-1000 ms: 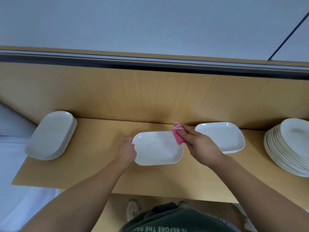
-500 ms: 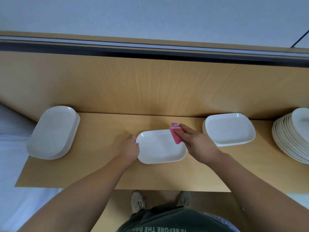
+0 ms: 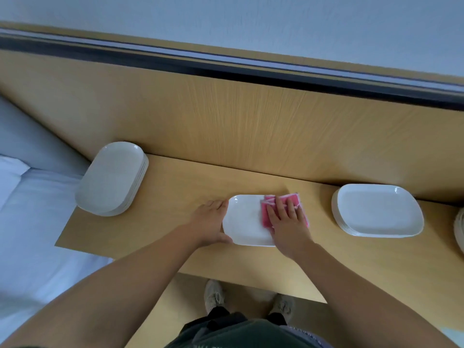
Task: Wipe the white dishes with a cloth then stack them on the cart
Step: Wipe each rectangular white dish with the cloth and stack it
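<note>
A white rectangular dish (image 3: 244,222) lies flat on the wooden shelf (image 3: 175,192) in front of me. My left hand (image 3: 209,222) holds its left edge, thumb at the near corner and fingers along the far side. My right hand (image 3: 286,222) presses a pink cloth (image 3: 266,214) flat onto the right half of the dish with straight fingers. A stack of white oval dishes (image 3: 113,179) sits at the shelf's left end. A stack of white rectangular dishes (image 3: 376,209) sits to the right.
A tall wooden back panel (image 3: 226,121) rises behind the shelf. The rim of another plate stack (image 3: 459,229) shows at the right border. White bedding (image 3: 30,222) lies to the left. My shoes (image 3: 213,295) stand below the shelf's near edge.
My right hand went from pinching the bunched cloth at the dish's far right corner to pressing it spread flat on the dish. The view swung left and tilted.
</note>
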{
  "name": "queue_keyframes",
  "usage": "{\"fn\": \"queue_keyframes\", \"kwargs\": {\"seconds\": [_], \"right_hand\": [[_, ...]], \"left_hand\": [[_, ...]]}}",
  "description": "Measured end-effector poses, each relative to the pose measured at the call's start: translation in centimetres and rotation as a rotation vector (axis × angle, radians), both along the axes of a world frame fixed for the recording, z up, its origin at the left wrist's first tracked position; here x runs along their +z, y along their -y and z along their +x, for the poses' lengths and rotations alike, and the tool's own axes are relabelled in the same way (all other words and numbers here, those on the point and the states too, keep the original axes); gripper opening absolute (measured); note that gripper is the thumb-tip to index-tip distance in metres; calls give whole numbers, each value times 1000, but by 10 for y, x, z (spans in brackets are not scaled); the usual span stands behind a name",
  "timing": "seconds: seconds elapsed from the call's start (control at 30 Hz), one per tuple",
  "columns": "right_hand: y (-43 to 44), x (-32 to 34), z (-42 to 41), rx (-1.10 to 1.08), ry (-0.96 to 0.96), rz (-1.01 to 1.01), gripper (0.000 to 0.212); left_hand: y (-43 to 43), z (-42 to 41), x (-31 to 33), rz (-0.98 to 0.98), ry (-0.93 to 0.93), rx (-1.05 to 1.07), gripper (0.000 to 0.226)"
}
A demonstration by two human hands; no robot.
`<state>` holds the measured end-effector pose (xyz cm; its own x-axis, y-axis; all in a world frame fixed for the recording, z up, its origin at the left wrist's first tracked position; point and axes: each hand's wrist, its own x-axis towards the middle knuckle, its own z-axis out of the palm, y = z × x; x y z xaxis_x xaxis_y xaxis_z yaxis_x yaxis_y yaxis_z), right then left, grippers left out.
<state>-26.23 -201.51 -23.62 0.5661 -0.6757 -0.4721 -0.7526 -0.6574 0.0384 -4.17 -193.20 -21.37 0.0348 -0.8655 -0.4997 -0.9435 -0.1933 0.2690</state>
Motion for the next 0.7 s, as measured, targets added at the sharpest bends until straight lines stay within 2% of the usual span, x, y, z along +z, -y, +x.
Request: {"fn": "queue_keyframes", "kwargs": {"seconds": [0.2,0.33,0.7], "right_hand": [[-9,-1,6,-70,26,24,59],[-16,-4,20,-129,64,66,64],[-33,-2,67,-75,71,133,79]], "left_hand": [[6,2,0,15,-76,30,112],[10,6,1,6,-105,16,109],[13,16,-9,-29,-130,-14,99]]}}
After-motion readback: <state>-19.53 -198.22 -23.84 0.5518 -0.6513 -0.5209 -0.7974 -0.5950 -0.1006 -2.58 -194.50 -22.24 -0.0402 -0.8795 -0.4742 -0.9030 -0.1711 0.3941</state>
